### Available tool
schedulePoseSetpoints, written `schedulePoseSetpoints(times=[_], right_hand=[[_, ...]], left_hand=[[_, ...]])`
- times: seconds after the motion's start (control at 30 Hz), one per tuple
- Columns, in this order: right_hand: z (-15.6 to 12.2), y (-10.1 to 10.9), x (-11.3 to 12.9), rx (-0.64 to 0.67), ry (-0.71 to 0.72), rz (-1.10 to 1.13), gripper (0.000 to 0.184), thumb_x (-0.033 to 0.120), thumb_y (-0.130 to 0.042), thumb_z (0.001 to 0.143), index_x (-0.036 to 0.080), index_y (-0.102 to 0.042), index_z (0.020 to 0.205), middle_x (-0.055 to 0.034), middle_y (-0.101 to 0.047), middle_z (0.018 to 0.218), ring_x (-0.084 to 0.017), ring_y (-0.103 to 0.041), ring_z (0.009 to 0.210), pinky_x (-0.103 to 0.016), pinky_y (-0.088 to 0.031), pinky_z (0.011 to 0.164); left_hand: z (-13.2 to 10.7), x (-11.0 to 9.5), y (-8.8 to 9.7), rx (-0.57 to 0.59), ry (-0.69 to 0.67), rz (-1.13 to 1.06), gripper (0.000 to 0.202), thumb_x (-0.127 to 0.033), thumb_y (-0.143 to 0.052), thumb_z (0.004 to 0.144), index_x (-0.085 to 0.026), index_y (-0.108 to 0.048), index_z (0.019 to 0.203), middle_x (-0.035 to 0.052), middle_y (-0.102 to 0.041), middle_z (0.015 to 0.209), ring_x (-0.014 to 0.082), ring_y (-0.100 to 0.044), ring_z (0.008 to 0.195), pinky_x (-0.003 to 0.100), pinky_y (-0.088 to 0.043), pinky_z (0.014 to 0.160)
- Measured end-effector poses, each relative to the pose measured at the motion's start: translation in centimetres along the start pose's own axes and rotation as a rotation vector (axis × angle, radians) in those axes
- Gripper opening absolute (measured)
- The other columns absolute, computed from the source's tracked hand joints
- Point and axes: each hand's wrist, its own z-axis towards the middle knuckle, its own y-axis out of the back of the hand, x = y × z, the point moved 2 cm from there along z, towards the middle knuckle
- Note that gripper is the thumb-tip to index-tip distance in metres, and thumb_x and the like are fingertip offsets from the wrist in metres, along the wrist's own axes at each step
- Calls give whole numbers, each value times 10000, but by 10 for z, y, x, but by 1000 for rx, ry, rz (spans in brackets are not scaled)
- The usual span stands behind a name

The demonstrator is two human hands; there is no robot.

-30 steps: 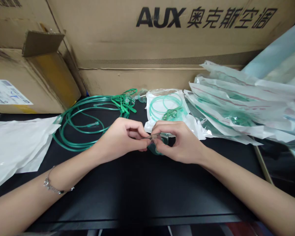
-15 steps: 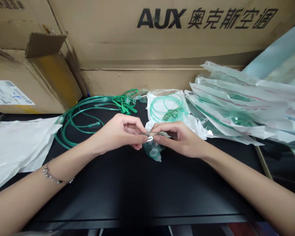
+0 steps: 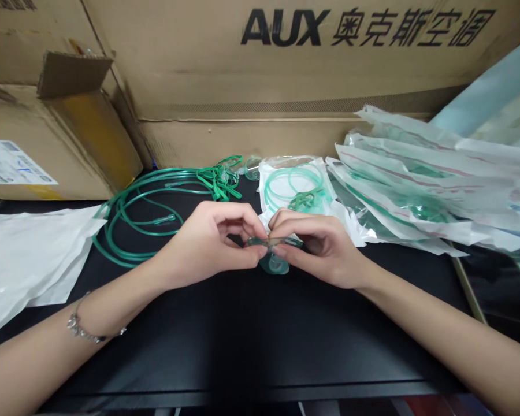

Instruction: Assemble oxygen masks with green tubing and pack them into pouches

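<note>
Both hands meet over the middle of the black table, pinching a clear green-tinted oxygen mask [image 3: 275,266] by its edge. My left hand [image 3: 219,240] is closed on the left part of the rim, thumb below and fingers above. On the other side, my right hand [image 3: 318,245] grips the rim with thumb and bent fingers. The fingertips nearly touch each other. Most of the mask hangs below and behind the fingers, partly hidden. Behind the left hand lies coiled green tubing [image 3: 121,219] with a bundle of green elastic straps [image 3: 220,178].
A clear bag with a packed mask and tubing [image 3: 295,179] lies behind the hands. Several packaged sets [image 3: 424,185] are piled at the right. White wrappers [image 3: 34,254] lie at the left. Cardboard boxes [image 3: 69,138] and a large AUX carton [image 3: 251,75] stand at the back.
The mask has tipped, so less of its body shows beneath the fingers. The white piece seen between the thumbs is now covered. Both hands have come slightly lower and closer together.
</note>
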Motion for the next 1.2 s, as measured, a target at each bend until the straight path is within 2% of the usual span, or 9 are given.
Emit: schedulePoseSetpoints(times=[0.3,0.43,0.53,0.63,0.8,0.9,1.0,1.1,1.2], right_hand=[[0,3,3,-14,139,-78,77,144,-559,798,190,-620,811,-22,-585,693,-145,-514,692,-333,-438,700],[1,2,0,-200,169,-239,104,127,-563,788,184,-638,834,-37,-606,710,-150,-535,694,-332,-448,697],[0,-2,0,-299,140,-369,173,135,-550,801,195,-639,937,-52,-636,794,-158,-559,746,-340,-456,734],[-1,-5,1,-289,95,-421,276,132,-494,832,190,-601,1080,-78,-645,945,-168,-574,879,-355,-451,809],[-2,-6,0,-172,92,-365,423,55,-337,854,194,-508,1216,-98,-565,1165,-163,-516,1086,-370,-426,909],[-2,-8,-3,-175,95,-376,390,54,-345,855,206,-555,1146,-86,-574,1120,-150,-554,1010,-322,-482,821],[-3,-10,-3,-276,85,-436,222,91,-471,821,190,-615,957,-51,-595,895,-122,-576,773,-243,-507,632],[-3,-11,-4,-394,9,-442,95,109,-564,747,183,-552,804,-5,-500,741,-94,-501,616,-189,-455,470],[-1,-10,-6,-439,-68,-465,150,122,-576,730,186,-503,844,16,-473,707,-88,-473,582,-186,-427,457]], left_hand=[[-2,-1,3,-10,-160,128,60,-191,-662,659,-190,-626,707,-4,-574,700,112,-559,642,174,-461,498],[3,7,5,-207,-171,11,267,-219,-684,660,-177,-621,916,25,-619,865,140,-601,757,200,-530,559],[5,13,4,-379,-164,-35,267,-233,-695,658,-137,-627,897,40,-652,880,158,-627,796,240,-561,635],[4,16,0,-439,-170,-13,244,-222,-705,645,-117,-664,861,45,-695,865,176,-650,824,280,-562,740],[0,16,-7,-440,-203,36,518,-233,-744,596,-143,-607,1087,52,-645,1115,209,-609,1006,340,-492,922],[-4,17,-10,-477,-216,152,541,-259,-731,623,-142,-582,1130,58,-636,1132,204,-601,1024,335,-468,953],[-7,17,-15,-494,-248,265,485,-271,-696,668,-145,-587,1124,54,-639,1125,196,-602,1022,321,-468,952],[-10,15,-22,-449,-241,300,442,-254,-666,689,-150,-590,1113,47,-649,1109,190,-616,997,301,-486,923],[-11,12,-29,-383,-239,315,406,-190,-620,704,-177,-571,1107,27,-657,1093,179,-623,985,286,-496,899]])
